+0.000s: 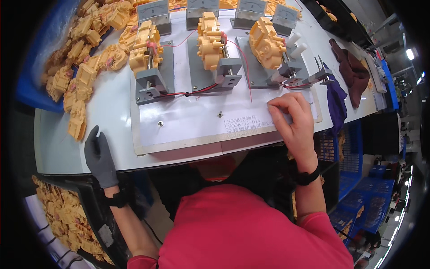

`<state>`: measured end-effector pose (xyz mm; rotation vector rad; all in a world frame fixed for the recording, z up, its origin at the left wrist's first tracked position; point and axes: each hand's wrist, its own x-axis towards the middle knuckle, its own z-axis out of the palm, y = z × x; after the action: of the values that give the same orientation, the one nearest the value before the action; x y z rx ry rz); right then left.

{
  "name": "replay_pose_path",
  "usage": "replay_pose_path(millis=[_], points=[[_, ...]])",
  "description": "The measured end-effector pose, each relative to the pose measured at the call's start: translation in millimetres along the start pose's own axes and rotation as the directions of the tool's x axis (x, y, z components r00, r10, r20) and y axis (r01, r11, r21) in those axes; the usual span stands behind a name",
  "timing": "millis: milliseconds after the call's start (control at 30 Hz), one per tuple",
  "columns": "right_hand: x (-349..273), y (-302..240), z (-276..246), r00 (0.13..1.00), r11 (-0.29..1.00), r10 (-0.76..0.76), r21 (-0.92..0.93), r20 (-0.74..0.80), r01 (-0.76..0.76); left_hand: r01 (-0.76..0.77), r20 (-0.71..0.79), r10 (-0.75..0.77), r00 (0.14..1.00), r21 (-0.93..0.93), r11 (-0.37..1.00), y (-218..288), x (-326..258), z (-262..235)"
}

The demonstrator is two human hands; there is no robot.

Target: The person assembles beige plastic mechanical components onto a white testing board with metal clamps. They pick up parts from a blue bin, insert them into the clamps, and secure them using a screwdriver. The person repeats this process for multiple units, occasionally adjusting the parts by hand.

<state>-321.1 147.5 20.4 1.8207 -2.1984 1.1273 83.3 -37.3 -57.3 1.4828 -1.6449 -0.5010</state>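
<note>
- Three yellow plastic gearbox housings (pixel 211 41) sit clamped in grey metal fixtures (pixel 154 74) on the white test board (pixel 188 121) ahead of you.
- Your bare right hand (pixel 293 123) rests on the board's right part, fingers curled narrowly, holding nothing visible.
- Your grey-gloved left hand (pixel 99 154) lies flat, fingers together, on the white table's (pixel 58 143) near edge.
- More yellow housings (pixel 83 54) are heaped at far left.
- Blue crates (pixel 358 188) stand at right.

bare board front (pixel 192 121), fixtures (pixel 224 74) blocking behind
</note>
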Motion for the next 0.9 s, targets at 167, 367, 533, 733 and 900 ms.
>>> replay_pose_path(millis=[167,367,533,733,900], points=[[-1.2,0.6,-1.1,1.000,1.000,-0.010,0.002,0.008,0.010,0.035,0.006,-0.035,0.999,-0.202,0.979,40.0,-19.5,9.5],[-2.7,-19.6,-2.6,1.000,1.000,-0.003,0.028,-0.030,0.004,-0.135,0.132,0.176,0.976,-0.274,0.952,105.2,-38.1,19.9],[9.0,-54.2,18.6,0.975,0.977,-0.204,0.075,0.088,0.198,-0.358,0.177,0.372,0.911,-0.109,0.927,130.6,-37.0,32.7],[18.8,-56.6,43.5,0.960,0.963,-0.270,0.050,0.080,0.266,-0.453,0.237,0.453,0.859,-0.058,0.890,137.2,-36.4,38.8],[18.2,-56.9,47.1,0.964,0.964,-0.261,0.057,0.049,0.258,-0.412,0.232,0.414,0.880,-0.062,0.909,133.3,-39.4,40.7]])
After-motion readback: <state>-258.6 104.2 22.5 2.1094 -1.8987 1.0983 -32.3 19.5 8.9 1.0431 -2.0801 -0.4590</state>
